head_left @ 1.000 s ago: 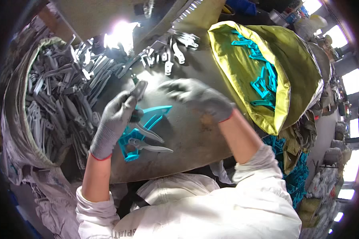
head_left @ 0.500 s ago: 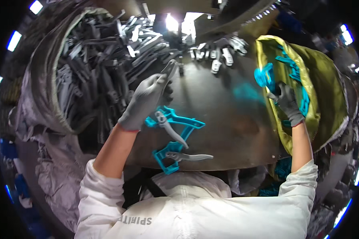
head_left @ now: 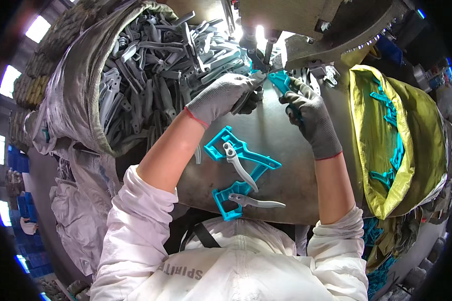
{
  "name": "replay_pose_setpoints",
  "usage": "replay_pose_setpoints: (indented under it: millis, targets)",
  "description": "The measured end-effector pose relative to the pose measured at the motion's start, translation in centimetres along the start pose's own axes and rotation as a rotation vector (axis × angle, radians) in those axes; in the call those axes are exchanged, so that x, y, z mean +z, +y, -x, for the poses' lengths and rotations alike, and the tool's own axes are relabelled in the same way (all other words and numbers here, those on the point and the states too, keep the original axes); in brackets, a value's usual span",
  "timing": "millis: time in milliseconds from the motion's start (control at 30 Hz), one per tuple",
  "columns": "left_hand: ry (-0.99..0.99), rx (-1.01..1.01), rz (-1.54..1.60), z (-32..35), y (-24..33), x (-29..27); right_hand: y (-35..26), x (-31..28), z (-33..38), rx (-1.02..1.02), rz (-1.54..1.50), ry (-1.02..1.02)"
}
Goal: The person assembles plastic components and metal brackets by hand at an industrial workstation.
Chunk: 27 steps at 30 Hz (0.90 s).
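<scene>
My left hand, in a grey knit glove, is closed around a grey metal lever under the machine's tool. Close to its right, my gloved right hand grips a teal plastic handle piece. The ends of the two parts meet or nearly meet below the tool; I cannot tell whether they are joined. Nearer my body on the metal table, an upper teal frame has a pale grey lever lying across it. Below it, another teal frame lies with a second grey lever over it.
A large pale sack full of grey metal levers spills onto the table at left. On the right stands a yellow woven sack with teal pieces inside. The dark machine overhangs the far side.
My right hand has come from the yellow sack to the machine, bringing a teal handle piece. My left hand has moved right, carrying its grey lever under the tool. The whole view has shifted.
</scene>
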<state>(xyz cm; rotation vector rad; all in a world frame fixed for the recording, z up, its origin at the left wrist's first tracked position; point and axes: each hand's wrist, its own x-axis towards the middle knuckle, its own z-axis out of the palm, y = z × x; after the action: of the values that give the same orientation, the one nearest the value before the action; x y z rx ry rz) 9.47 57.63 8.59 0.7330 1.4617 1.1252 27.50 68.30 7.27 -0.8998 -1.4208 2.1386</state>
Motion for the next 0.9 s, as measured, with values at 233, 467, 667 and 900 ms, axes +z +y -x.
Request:
replay_pose_setpoints:
  millis: [233,467,667,900]
  targets:
    - [-0.006,-0.032,-0.19,0.0,0.5,-0.2,0.5,0.4,0.6,-0.066,0.055,0.0]
    - [-0.017,-0.027,-0.149,-0.1,-0.7,-0.3,0.8,0.3,0.0,-0.057,0.118,-0.008]
    - [0.001,-0.087,-0.149,0.0,-1.1,0.5,2.2,1.0,-0.6,0.028,0.216,0.005]
    - [-0.286,0.321,-1.632,6.7,-3.2,1.0,2.9,0.1,-1.1,0.029,0.218,-0.018]
